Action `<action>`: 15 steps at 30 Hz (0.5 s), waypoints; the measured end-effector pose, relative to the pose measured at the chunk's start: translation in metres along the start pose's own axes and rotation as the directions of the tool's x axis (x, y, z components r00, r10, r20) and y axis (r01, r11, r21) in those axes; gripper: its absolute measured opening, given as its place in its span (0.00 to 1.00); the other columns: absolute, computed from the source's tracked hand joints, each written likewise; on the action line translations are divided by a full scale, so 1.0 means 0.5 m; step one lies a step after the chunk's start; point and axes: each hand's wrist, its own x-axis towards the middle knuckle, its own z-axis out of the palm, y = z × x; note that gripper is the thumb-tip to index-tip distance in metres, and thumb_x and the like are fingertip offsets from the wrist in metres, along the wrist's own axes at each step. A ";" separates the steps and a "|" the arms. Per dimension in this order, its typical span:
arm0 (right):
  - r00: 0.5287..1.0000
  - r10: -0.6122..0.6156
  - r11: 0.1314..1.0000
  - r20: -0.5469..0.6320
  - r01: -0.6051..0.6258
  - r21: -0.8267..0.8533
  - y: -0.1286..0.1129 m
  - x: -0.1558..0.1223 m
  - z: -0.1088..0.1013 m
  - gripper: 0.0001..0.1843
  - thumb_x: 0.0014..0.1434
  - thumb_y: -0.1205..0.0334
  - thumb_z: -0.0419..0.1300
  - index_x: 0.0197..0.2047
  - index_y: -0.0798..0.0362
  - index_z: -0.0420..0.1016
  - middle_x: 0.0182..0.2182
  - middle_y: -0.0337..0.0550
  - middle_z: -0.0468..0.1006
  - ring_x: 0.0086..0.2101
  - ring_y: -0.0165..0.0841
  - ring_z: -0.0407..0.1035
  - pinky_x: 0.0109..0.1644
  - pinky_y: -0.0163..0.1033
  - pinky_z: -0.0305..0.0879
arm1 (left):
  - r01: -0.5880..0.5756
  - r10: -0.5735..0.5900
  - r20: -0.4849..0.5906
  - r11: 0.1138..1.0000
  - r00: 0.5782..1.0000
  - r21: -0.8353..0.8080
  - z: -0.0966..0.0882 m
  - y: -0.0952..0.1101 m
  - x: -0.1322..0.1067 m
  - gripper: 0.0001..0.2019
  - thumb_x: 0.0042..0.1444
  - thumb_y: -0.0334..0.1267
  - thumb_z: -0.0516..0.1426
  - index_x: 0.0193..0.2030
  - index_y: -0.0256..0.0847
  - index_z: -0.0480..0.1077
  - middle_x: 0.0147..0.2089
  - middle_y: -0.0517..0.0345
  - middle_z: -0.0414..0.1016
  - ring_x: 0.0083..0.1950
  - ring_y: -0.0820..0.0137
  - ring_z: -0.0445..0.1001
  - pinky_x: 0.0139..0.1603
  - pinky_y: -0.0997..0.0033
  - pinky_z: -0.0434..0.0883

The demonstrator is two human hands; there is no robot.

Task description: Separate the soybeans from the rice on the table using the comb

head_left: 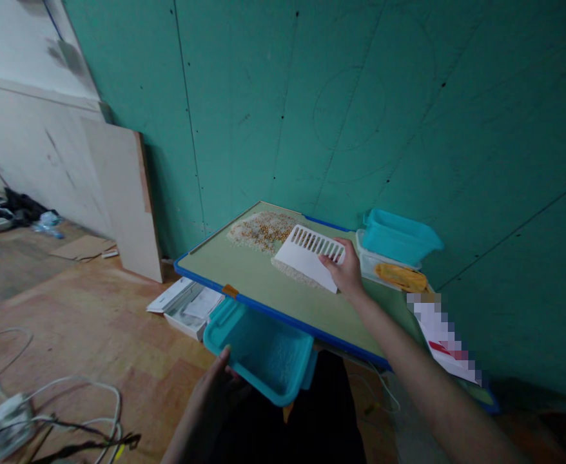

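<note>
My left hand (pixel 222 381) grips the near-left rim of a teal plastic container (pixel 258 385), thumb on top, holding it just below the table's front edge. Some pale specks show faintly on the container's bottom. In my right hand (pixel 348 272) is a white slotted plastic scraper (pixel 306 259), tilted over the green tabletop (pixel 225 265). Along its lower edge lies a band of white grains (pixel 296 274), which look like rice. Behind and to the left spreads a pile of white grains mixed with yellow-brown kernels (pixel 263 231).
At the table's right stand a teal bin (pixel 399 240), a clear tub (pixel 367 261), a yellow cloth (pixel 401 277) and a partly blurred white packet (pixel 445 341). An opened white box (pixel 186 316) sits below the table's left side. Cables and a power strip (pixel 7 425) lie on the floor.
</note>
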 end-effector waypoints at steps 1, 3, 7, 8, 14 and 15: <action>1.000 -0.005 1.000 0.002 0.005 -0.007 -0.004 -0.002 0.003 0.25 0.48 0.54 0.67 0.48 0.49 0.66 0.39 0.43 0.77 0.36 0.39 0.72 0.41 0.45 0.71 | 0.032 -0.032 -0.001 0.999 0.999 -0.009 0.000 0.002 0.018 0.17 0.50 0.45 0.68 0.23 0.44 0.64 0.24 0.53 0.76 0.39 0.50 0.83 0.44 0.49 0.80; 1.000 -0.010 1.000 0.003 0.010 -0.005 -0.009 -0.006 0.009 0.25 0.48 0.54 0.66 0.48 0.49 0.66 0.40 0.44 0.77 0.37 0.39 0.73 0.41 0.45 0.71 | 0.068 -0.068 -0.002 0.997 0.998 -0.024 -0.007 0.001 0.044 0.17 0.50 0.44 0.68 0.24 0.44 0.63 0.25 0.53 0.76 0.39 0.50 0.83 0.44 0.48 0.80; 1.000 -0.011 0.999 0.021 0.010 0.038 -0.016 -0.010 0.027 0.25 0.47 0.55 0.66 0.48 0.49 0.66 0.41 0.44 0.78 0.38 0.40 0.73 0.41 0.45 0.71 | 0.082 -0.082 -0.007 0.997 0.997 -0.015 -0.022 -0.010 0.064 0.16 0.53 0.43 0.66 0.25 0.46 0.61 0.24 0.54 0.75 0.41 0.50 0.83 0.43 0.50 0.81; 1.000 -0.015 0.999 0.027 0.013 0.046 -0.019 -0.011 0.032 0.25 0.47 0.55 0.66 0.48 0.49 0.66 0.41 0.44 0.78 0.38 0.40 0.73 0.41 0.45 0.71 | 0.079 -0.079 -0.015 0.997 0.997 -0.004 -0.023 -0.012 0.067 0.16 0.54 0.43 0.65 0.25 0.47 0.61 0.23 0.54 0.74 0.41 0.50 0.82 0.43 0.51 0.81; 0.997 -0.022 0.998 0.071 0.018 0.054 -0.037 -0.017 0.065 0.25 0.48 0.55 0.66 0.49 0.47 0.65 0.42 0.45 0.78 0.40 0.41 0.74 0.42 0.45 0.72 | 0.040 -0.039 -0.028 0.998 0.999 0.050 -0.022 -0.015 0.078 0.14 0.58 0.42 0.61 0.26 0.47 0.61 0.20 0.56 0.71 0.41 0.52 0.82 0.41 0.55 0.81; 0.997 -0.023 0.998 0.079 0.017 0.065 -0.039 -0.018 0.072 0.25 0.48 0.56 0.66 0.49 0.47 0.65 0.42 0.45 0.78 0.40 0.40 0.74 0.42 0.45 0.72 | 0.033 -0.032 -0.019 0.998 0.999 0.047 -0.022 -0.015 0.076 0.14 0.57 0.42 0.62 0.26 0.46 0.62 0.20 0.56 0.71 0.40 0.52 0.82 0.41 0.55 0.81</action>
